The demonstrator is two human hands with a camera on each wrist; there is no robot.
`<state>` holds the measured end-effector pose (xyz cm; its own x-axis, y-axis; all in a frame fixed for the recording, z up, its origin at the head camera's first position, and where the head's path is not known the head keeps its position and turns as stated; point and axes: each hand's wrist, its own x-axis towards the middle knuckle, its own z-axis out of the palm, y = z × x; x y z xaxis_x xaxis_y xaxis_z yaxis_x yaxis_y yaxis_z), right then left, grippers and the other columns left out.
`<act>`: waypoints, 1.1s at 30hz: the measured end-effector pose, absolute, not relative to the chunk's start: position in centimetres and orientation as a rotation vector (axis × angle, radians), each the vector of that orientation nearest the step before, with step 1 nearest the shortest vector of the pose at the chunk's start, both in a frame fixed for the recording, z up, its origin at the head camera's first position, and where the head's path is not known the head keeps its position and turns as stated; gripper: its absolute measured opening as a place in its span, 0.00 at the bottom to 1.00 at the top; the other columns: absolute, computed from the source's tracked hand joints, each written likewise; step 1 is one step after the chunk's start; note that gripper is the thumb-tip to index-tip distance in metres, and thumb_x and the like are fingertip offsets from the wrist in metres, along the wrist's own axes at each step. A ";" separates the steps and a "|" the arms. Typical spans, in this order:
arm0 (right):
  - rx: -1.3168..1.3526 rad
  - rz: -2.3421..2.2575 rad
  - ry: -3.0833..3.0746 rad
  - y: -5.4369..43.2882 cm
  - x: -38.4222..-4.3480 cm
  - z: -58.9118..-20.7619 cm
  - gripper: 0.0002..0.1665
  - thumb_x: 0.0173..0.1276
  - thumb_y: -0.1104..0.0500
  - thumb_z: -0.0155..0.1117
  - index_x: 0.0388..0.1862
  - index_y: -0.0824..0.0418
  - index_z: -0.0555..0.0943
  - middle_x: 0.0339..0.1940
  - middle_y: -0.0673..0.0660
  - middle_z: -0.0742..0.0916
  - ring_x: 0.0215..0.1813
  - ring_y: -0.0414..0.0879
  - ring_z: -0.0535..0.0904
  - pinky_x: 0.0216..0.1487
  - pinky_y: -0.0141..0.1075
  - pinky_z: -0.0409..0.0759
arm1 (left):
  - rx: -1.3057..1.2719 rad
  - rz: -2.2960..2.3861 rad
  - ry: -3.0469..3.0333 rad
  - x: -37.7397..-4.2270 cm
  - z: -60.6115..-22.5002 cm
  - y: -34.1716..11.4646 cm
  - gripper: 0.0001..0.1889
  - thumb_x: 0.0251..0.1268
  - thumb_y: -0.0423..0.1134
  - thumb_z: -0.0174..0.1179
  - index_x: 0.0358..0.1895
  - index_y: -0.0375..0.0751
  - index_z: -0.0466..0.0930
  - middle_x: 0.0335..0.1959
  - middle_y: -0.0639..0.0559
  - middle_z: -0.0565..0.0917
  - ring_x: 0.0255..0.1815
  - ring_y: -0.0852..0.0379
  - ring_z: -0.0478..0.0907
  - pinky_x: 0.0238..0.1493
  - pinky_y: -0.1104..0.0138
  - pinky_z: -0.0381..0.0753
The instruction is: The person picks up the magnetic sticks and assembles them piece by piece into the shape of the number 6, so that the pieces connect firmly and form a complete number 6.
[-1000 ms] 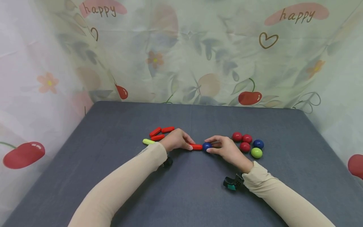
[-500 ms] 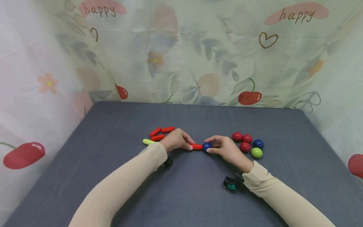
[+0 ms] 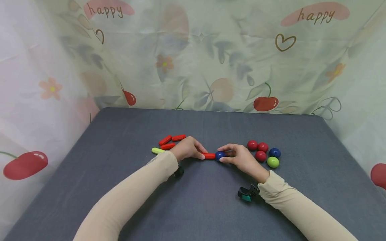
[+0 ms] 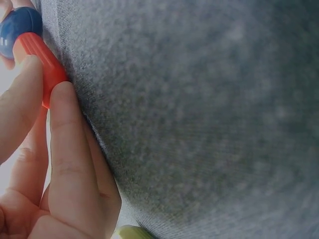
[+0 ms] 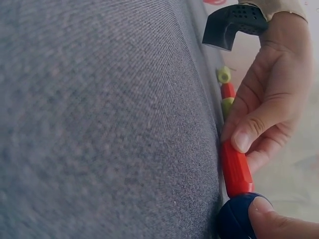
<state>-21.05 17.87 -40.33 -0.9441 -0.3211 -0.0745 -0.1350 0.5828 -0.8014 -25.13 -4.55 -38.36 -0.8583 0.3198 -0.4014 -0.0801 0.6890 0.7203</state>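
Between thumb and fingers, my left hand [image 3: 188, 148] pinches a red rod [image 3: 209, 156] low over the dark table. My right hand [image 3: 241, 159] grips a blue ball [image 3: 220, 155] by its sides. Rod and ball meet end to end, the ball on the right. In the left wrist view the red rod [image 4: 42, 67] touches the blue ball [image 4: 21, 30]. The right wrist view has the rod [image 5: 236, 169] and ball [image 5: 238, 216] in contact too; whether they are locked together I cannot tell.
Several red rods [image 3: 168, 146] and a yellow-green rod [image 3: 157, 150] lie beside the left wrist. Right of the right hand sit red balls [image 3: 252, 145], another blue ball [image 3: 274, 153] and a green ball [image 3: 272, 162]. A patterned curtain [image 3: 193, 67] hangs behind the table [image 3: 199, 207].
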 end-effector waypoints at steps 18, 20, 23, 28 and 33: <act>-0.369 -1.325 2.679 20.5 -18.9 -36.3 0.24 0.65 0.61 0.68 0.60 0.60 0.77 0.62 0.62 0.80 0.63 0.57 0.77 0.56 0.51 0.78 | 0.174 1.088 2.372 -25.1 -38.4 -4.6 0.09 0.52 0.35 0.72 0.38 0.48 0.90 0.43 0.53 0.84 0.44 0.55 0.75 0.49 0.63 0.75; -0.346 -1.326 2.702 21.4 -18.3 -35.5 0.24 0.66 0.58 0.67 0.60 0.58 0.77 0.62 0.62 0.80 0.62 0.58 0.77 0.54 0.49 0.79 | 0.179 1.088 2.372 -25.1 -38.4 -4.6 0.09 0.52 0.35 0.72 0.38 0.48 0.90 0.43 0.53 0.84 0.44 0.55 0.75 0.49 0.63 0.75; -0.296 -1.312 2.745 22.9 -17.5 -34.6 0.25 0.67 0.52 0.66 0.62 0.55 0.76 0.62 0.61 0.80 0.61 0.56 0.78 0.50 0.42 0.81 | 0.184 1.085 2.374 -25.1 -38.4 -4.6 0.09 0.52 0.35 0.73 0.38 0.48 0.90 0.43 0.53 0.84 0.44 0.55 0.75 0.49 0.63 0.75; -0.230 -1.231 2.844 25.3 -16.4 -34.1 0.30 0.67 0.43 0.63 0.64 0.53 0.74 0.63 0.60 0.78 0.61 0.57 0.77 0.50 0.41 0.78 | 0.176 1.091 2.371 -25.1 -38.4 -4.6 0.09 0.52 0.35 0.73 0.38 0.48 0.90 0.42 0.53 0.84 0.43 0.55 0.75 0.49 0.63 0.75; -0.222 -1.219 2.919 27.2 -15.7 -35.1 0.30 0.67 0.45 0.64 0.64 0.55 0.73 0.64 0.60 0.77 0.61 0.50 0.77 0.54 0.42 0.79 | 0.175 1.095 2.370 -25.0 -38.4 -4.7 0.09 0.52 0.35 0.72 0.38 0.47 0.89 0.40 0.53 0.84 0.42 0.55 0.75 0.47 0.64 0.75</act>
